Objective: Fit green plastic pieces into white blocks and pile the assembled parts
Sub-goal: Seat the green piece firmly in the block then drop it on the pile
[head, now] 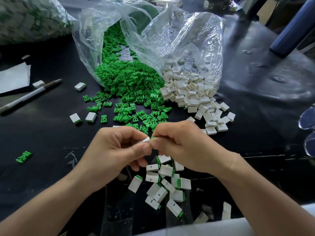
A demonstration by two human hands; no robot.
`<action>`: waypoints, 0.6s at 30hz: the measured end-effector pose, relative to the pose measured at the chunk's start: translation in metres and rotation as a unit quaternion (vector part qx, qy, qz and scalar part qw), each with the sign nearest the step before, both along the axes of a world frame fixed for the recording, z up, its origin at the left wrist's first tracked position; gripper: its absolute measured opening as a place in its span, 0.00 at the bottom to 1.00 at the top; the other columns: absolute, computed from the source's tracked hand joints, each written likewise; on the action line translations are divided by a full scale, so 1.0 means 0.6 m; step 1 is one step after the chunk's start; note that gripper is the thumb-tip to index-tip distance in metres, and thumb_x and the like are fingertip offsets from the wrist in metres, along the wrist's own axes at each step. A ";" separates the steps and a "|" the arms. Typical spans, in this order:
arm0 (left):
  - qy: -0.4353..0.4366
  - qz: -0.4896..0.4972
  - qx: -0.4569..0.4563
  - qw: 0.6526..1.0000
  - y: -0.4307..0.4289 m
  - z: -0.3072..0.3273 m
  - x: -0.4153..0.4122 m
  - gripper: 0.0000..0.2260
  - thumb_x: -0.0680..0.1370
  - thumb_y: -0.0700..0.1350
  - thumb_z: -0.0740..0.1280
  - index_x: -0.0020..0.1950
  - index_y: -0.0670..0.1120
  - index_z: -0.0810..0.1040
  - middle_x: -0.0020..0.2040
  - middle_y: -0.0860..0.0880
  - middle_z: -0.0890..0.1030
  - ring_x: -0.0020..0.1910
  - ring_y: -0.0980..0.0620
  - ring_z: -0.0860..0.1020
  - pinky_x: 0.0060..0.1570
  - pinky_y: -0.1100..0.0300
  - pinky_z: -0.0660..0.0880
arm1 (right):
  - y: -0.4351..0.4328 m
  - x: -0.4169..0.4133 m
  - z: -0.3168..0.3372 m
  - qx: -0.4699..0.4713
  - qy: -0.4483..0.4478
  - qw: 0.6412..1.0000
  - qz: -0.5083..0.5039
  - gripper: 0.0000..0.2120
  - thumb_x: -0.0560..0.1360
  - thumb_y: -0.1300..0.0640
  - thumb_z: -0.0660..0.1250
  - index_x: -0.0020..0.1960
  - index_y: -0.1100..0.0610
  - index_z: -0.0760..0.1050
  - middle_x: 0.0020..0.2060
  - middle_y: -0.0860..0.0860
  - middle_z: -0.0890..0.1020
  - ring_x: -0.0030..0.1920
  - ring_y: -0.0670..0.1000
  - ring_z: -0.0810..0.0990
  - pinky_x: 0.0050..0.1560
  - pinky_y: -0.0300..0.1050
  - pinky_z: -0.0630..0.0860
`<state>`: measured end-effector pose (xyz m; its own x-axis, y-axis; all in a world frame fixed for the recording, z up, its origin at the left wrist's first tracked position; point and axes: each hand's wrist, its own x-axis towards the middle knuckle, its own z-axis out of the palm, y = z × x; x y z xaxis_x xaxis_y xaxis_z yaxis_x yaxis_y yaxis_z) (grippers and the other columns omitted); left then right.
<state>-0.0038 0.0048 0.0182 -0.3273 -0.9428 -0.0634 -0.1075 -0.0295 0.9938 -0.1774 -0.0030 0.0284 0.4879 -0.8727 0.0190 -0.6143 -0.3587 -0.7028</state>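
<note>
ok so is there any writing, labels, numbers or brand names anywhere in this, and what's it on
No words, numbers or brand names can be read in this view.
"-": only a short black dash, not a letter, printed on several white blocks in the near pile and by the bag.
On the pen no print is legible along the barrel.
The white paper at the left edge shows blank.

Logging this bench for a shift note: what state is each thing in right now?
left hand: grips the white block.
right hand: pinches the green piece against that block's end.
white block: held between both hands.
green piece: mostly hidden in the grip.
green-piece bag: open, on its side, pieces spilled out.
white-block bag: open, blocks spilled out.
assembled parts: loose pile below the hands.
pen: lying flat.
</note>
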 end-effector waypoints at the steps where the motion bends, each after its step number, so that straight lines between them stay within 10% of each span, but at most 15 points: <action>1: 0.019 0.003 0.001 1.000 -0.001 0.000 0.000 0.11 0.61 0.47 0.71 0.37 0.40 0.82 0.31 0.42 0.81 0.25 0.52 0.79 0.23 0.65 0.73 | -0.001 -0.001 0.002 0.020 -0.036 0.999 -0.011 0.11 0.76 0.53 0.65 0.36 0.56 0.75 0.27 0.47 0.75 0.29 0.46 0.71 0.32 0.47 0.71; 9: 0.100 0.019 -0.042 0.994 -0.003 -0.012 0.005 0.15 0.59 0.60 0.76 0.39 0.53 0.85 0.53 0.50 0.82 0.56 0.54 0.79 0.46 0.65 0.77 | -0.002 0.007 0.005 0.306 -0.268 0.913 -0.031 0.29 0.67 0.36 0.52 0.46 0.60 0.76 0.37 0.51 0.81 0.37 0.48 0.79 0.34 0.38 0.72; 18: 0.151 0.012 -0.042 0.988 -0.001 -0.013 0.003 0.14 0.61 0.56 0.76 0.42 0.50 0.84 0.49 0.49 0.84 0.43 0.51 0.82 0.39 0.61 0.78 | 0.007 0.033 0.009 0.440 -0.363 0.821 0.026 0.27 0.68 0.39 0.51 0.48 0.62 0.71 0.34 0.53 0.77 0.33 0.47 0.74 0.34 0.37 0.69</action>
<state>-0.0017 0.0040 0.0104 -0.2970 -0.9481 0.1132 0.1936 0.0563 0.9795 -0.1577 0.0012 0.0335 0.6647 -0.6819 -0.3053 0.0811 0.4721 -0.8778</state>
